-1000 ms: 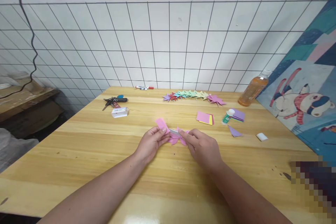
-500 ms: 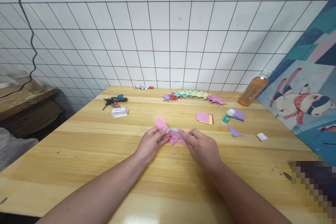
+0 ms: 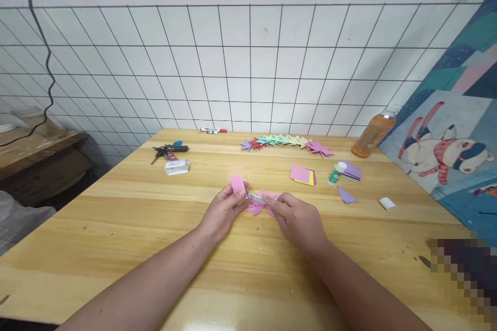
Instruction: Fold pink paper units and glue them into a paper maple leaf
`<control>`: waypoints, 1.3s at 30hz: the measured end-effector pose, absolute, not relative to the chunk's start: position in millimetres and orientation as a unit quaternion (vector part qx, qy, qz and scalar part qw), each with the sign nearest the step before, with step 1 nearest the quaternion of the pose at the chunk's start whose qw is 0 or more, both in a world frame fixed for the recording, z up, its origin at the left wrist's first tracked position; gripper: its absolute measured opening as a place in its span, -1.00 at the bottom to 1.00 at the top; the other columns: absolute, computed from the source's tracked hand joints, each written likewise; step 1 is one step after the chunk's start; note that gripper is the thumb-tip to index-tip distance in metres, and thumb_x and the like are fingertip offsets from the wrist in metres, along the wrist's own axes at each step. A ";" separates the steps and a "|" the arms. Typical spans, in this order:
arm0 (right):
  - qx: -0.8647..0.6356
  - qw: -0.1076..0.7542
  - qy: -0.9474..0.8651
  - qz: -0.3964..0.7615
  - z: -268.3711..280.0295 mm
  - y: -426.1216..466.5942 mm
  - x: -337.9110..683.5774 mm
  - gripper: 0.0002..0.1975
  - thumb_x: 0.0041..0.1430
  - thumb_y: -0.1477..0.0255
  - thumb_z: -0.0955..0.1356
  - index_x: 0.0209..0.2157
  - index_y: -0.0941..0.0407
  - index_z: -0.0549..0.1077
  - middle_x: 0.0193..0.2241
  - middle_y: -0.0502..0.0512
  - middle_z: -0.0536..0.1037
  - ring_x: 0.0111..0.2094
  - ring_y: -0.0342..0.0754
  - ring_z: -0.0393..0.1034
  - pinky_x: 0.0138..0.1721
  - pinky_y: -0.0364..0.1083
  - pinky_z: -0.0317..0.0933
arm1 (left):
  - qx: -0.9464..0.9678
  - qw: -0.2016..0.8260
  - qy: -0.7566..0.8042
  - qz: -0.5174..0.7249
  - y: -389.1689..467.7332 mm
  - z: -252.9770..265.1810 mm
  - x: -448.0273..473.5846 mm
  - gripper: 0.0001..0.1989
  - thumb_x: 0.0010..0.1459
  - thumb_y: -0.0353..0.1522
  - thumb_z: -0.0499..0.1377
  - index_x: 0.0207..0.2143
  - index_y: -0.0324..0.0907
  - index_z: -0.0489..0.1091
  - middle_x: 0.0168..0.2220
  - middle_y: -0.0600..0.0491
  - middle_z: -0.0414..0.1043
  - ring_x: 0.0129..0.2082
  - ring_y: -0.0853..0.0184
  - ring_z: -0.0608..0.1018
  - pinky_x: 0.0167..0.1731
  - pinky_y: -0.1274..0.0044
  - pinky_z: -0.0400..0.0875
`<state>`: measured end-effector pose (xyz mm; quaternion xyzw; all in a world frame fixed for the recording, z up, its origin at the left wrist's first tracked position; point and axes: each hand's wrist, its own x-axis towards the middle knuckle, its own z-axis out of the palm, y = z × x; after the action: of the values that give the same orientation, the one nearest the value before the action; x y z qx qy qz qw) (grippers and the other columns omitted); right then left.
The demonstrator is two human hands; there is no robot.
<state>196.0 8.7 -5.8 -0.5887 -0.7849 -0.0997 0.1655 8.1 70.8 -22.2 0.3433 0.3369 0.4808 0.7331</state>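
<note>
My left hand pinches a pink sheet of paper between thumb and fingers, its upper part standing up from the grip. A narrow, flat silver blade touches or lies close to the paper's lower right side. My right hand grips this blade, with the index finger stretched along it; the end inside the hand is hidden. Under the blade, between both hands, lie pointed folded pink paper pieces, partly covered by my fingers.
Along the wall runs a colourful folded-paper chain. To the right are paper squares, a glue stick, a purple triangle, an eraser-like white block and a drink bottle. Keys, a small box and a marker lie left.
The pink sheet in my left hand has turned more upright. The blade has shifted slightly left and down with my right hand. The view has tilted a little.
</note>
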 end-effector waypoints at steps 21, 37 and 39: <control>-0.596 0.158 -0.781 -0.100 -6.7 8.6 192.2 -0.62 0.24 0.45 0.18 0.05 -0.15 0.28 -0.33 -0.01 0.50 -0.39 -0.19 0.38 -0.52 -0.21 -0.01 | 0.362 0.734 0.341 0.463 73.1 -25.1 10.3 -0.86 -0.04 -0.37 0.28 -0.44 -0.29 0.44 -0.41 -0.02 0.53 -0.32 0.30 0.55 -0.09 0.40 0.38; -0.606 0.164 -0.772 -0.095 -7.1 9.8 192.5 -0.63 0.25 0.43 0.18 0.06 -0.18 0.26 -0.33 -0.04 0.49 -0.38 -0.19 0.37 -0.51 -0.20 -0.01 | 0.413 0.729 0.338 0.429 69.3 -21.6 11.5 -0.77 -0.01 -0.31 0.26 -0.37 -0.34 0.47 -0.30 -0.14 0.54 -0.23 0.20 0.54 -0.05 0.37 0.33; -0.602 0.166 -0.775 -0.097 -7.7 10.2 193.5 -0.62 0.24 0.44 0.18 0.06 -0.17 0.26 -0.33 -0.04 0.49 -0.39 -0.19 0.37 -0.52 -0.20 -0.02 | 0.406 0.731 0.339 0.432 69.4 -21.2 10.8 -0.77 0.00 -0.32 0.26 -0.34 -0.32 0.46 -0.30 -0.13 0.54 -0.24 0.21 0.54 -0.07 0.38 0.34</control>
<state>193.5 10.2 -7.7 -0.6018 -0.7752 -0.0966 0.1659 10.8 69.4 -21.2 0.4056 0.3389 0.4322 0.7306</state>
